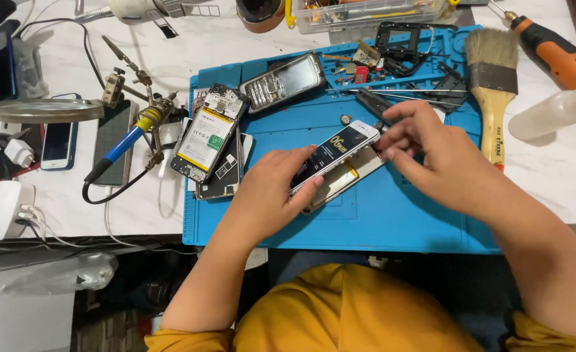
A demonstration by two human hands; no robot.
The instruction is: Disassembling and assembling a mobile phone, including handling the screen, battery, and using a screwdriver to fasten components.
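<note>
On a blue work mat [399, 221] my left hand [275, 186] grips the near end of a smartphone screen panel [337, 153], lifted off the phone's white body [346, 181] that lies beneath it. My right hand [425, 153] pinches at the far right edge of that phone, fingers closed near its top corner. Whether a small tool is between those fingers I cannot tell.
An opened phone with a battery [206, 137] and an old keypad phone [283, 81] lie at the mat's left. A soldering iron [128, 140] rests on the white table. A paintbrush [493, 85], an orange rotary tool [555, 55] and a plastic bottle [555, 111] sit right.
</note>
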